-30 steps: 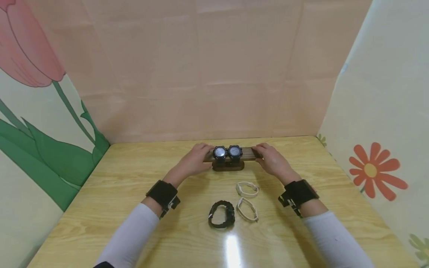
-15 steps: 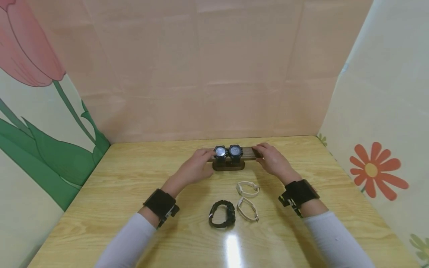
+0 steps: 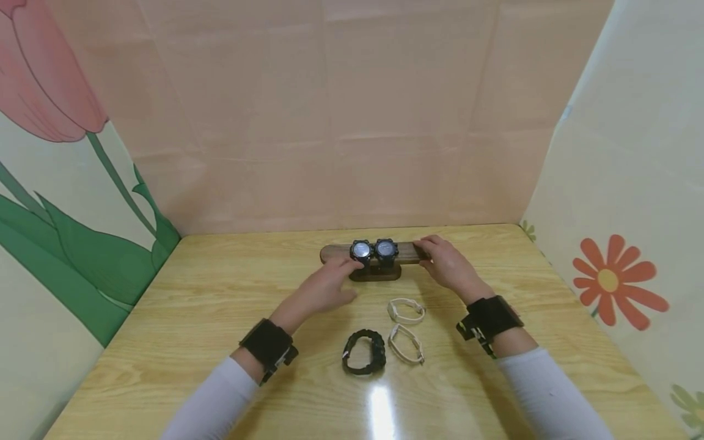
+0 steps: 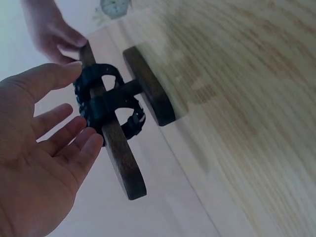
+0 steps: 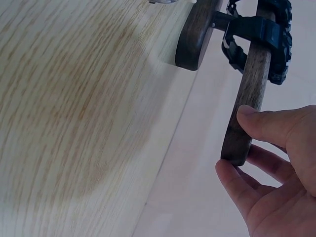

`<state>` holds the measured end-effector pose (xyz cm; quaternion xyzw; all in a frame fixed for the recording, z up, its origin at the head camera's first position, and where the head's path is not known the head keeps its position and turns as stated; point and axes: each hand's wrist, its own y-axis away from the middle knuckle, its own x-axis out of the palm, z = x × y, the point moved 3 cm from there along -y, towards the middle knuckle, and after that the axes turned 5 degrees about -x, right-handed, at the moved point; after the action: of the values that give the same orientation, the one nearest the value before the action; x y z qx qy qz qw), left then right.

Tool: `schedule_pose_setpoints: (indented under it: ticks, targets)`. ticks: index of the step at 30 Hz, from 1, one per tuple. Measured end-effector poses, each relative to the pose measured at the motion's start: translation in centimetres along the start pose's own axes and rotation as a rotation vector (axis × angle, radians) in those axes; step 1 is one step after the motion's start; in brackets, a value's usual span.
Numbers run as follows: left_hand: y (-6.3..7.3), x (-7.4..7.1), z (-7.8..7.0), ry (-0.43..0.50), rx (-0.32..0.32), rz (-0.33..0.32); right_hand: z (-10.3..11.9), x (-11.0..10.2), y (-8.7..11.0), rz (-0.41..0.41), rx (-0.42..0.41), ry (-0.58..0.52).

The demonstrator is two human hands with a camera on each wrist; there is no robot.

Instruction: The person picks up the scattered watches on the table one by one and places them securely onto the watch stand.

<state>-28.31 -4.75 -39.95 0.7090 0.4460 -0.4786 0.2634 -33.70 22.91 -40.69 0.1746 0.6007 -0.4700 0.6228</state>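
Note:
A dark wooden watch stand (image 3: 333, 252) stands at the back of the table, with two black watches (image 3: 386, 248) strapped side by side on its crossbar. My right hand (image 3: 448, 266) holds the bar's right end; in the right wrist view the thumb lies on the bar (image 5: 254, 81) and fingers are behind and below its end. In front of the left watch (image 3: 361, 249) is my left hand (image 3: 324, 287), its thumb and fingers apart. The left wrist view shows those fingers beside the watches on the bar (image 4: 123, 158); whether they touch cannot be told.
Nearer on the wooden table (image 3: 220, 305) lie a black watch (image 3: 378, 351) and two white watches, one farther (image 3: 393, 310) and one closer (image 3: 407, 345). A pink wall covering (image 3: 352, 122) rises behind the table, with printed flower panels at both sides.
My left hand has let go of the stand's left end and moved right and toward me, in front of the left watch. The right hand keeps its hold; the stand stays put.

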Motion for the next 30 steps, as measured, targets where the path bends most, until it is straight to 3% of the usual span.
schedule_pose_setpoints:
  ticks: [5, 13, 23, 30]
  targets:
    - [0.3, 0.6, -0.2, -0.006, 0.001, 0.025, 0.0, 0.1, 0.0, 0.001, 0.002, 0.001]
    - [0.5, 1.7, -0.7, -0.009, 0.057, 0.040, -0.2, 0.2, 0.0, -0.008, -0.002, 0.002]
    - [-0.6, 3.5, -1.2, -0.069, 0.088, 0.079, -0.1, 0.2, 0.1, -0.006, -0.002, -0.011]
    - [-1.1, 3.9, -1.9, -0.092, 0.117, 0.088, -0.1, 0.1, 0.1, -0.011, 0.000, -0.002]
